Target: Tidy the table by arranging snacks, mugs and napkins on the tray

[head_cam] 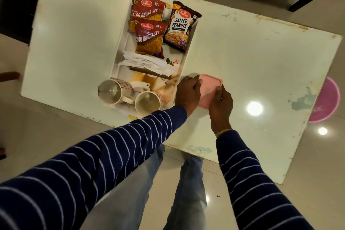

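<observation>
- A pink box with a lid sits at the middle of the frame, held between both hands just right of the tray.
- The left hand curls its fingers around the box's left edge, thumb on the lid.
- The right hand grips the box's right and near side, thumb pressed to the lid's edge.
- Whether the box rests on the table or is lifted just above it cannot be told.
- The white tray lies left of centre, running toward the upper middle of the frame.
- At the tray's far end are two red snack packets, one overlapping the other, with a dark peanut packet beside them on the right.
- White napkins lie across the middle of the tray.
- Two mugs sit at the tray's near end, tipped so their open mouths face the camera, side by side.
- Both arms wear dark blue sleeves with thin white stripes.
- A pink round tub shows on the floor at the right edge of the frame, past the table.
</observation>
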Available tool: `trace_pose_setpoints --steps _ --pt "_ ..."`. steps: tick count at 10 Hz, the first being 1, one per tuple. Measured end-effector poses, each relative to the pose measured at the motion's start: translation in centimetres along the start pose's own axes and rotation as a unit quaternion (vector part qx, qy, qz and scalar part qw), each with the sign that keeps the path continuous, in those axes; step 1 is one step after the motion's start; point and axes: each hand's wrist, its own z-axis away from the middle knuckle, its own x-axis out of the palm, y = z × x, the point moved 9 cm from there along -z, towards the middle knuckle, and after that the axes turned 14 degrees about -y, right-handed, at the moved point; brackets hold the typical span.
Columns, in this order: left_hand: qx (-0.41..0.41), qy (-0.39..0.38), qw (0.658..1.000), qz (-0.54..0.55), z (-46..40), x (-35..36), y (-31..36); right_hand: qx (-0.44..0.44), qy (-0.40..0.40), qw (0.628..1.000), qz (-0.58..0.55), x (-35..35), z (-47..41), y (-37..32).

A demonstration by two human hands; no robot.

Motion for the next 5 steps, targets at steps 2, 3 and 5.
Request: trace_pose_setpoints --steps 2,3,5 --pt "-0.018 -0.039 0.999 0.012 -0.3 0.3 -0.2 0.002 0.006 1.0 0.005 0.0 0.4 -0.4" --pt "-0.05 -0.058 0.996 0.044 1.1 -1.1 -0.1 0.014 0.001 1.0 0.021 -0.9 2.9 -1.3" --pt "0.076 -0.002 0.994 -0.072 4.1 -12.6 8.0 -0.132 0.089 0.96 0.229 -4.7 11.0 -12.8"
